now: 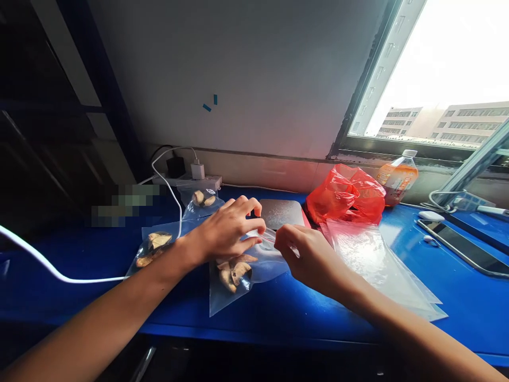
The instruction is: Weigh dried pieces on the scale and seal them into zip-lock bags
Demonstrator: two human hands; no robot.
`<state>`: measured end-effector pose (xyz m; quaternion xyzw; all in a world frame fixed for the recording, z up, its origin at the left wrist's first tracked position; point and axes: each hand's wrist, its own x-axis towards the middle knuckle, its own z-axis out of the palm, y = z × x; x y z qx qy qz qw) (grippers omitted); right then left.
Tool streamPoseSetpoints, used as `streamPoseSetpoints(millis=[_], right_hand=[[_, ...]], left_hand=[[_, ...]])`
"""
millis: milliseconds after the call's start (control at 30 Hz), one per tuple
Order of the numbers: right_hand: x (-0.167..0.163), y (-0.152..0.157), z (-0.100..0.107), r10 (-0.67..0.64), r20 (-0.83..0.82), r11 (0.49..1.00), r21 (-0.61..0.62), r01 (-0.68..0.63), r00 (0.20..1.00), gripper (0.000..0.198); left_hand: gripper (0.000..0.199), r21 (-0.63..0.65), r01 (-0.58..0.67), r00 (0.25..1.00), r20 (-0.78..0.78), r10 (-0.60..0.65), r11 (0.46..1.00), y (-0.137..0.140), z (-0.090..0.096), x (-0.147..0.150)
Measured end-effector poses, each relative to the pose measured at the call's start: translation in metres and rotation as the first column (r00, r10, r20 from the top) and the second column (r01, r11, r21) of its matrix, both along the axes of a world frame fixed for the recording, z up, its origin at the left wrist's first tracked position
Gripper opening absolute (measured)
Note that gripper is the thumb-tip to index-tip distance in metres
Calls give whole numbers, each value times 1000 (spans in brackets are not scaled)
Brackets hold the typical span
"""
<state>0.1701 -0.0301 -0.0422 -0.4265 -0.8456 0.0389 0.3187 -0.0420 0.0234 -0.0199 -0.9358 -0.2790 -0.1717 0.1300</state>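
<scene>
- Desk, blue: carries all the bags, keeping them within reach.
- Front bag, clear: on the desk below the hands, mouth between them; weight of the contents probably steadies its lower end.
- Dried pieces, pale brown: gathered in that bag's lower left.
- Right hand: fingers curled, pinching the front bag near its mouth, apparently to hold the edge firm.
- Left hand: over the same bag, fingers bent, thumb a little apart from them; cannot tell whether any film lies between.
- Loose bags, clear, flat: overlapping beside the right forearm, likely for easy picking.
- Left bag, with similar pieces: beyond the left forearm, probably set aside from the front bag.
- Phone: far right, well apart from the hands.
- Metal plate: just beyond the hands.
- Red bag, crumpled: behind the loose bags.
- Back bag, with pieces: near the power strip.
- Bottle: by the window, upright.
</scene>
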Motion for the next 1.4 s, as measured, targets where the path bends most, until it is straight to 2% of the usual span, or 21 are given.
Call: streamPoseSetpoints(millis=[200,333,467,567,700,800,900,967,1067,1133,1233,1400], right_hand=[[3,2,2,-28,17,1000,1,28,999,16],[6,2,8,-26,-6,999,25,26,1000,14],[9,0,14,-19,12,999,-38,20,1000,15],[10,-1,16,1,39,996,-85,3,999,17],[9,-1,15,57,12,989,-137,-55,998,18],[9,0,17,67,-39,986,-150,-72,997,18],[12,0,22,76,-135,987,-127,-94,988,24],[16,1,28,68,-188,991,-97,-88,980,29],[23,3,33,23,-293,996,-76,-47,956,30],[28,6,35,1,-381,993,-110,-47,925,27],[32,12,34,14,-461,972,-200,-119,887,29],[32,14,34,77,-490,926,-288,-245,868,35]], left_hand=[[13,-39,-26,999,-47,24,999,7,1,-6],[11,-37,-15,1000,-16,15,999,12,4,-13],[12,-82,111,981,169,-96,990,9,8,-13],[10,-161,138,946,314,-81,977,5,9,-11],[8,-242,93,950,311,-14,966,4,14,-15],[10,-228,-2,963,262,64,974,6,22,-22],[11,-192,-85,946,291,140,978,6,27,-28],[13,-228,-93,937,309,163,969,4,28,-29],[17,-375,-24,935,320,153,927,-2,27,-25],[20,-452,74,939,332,91,889,-8,28,-20],[23,-513,225,929,369,-24,829,-16,33,-16],[14,-579,412,848,525,-65,703,-14,36,-21]])
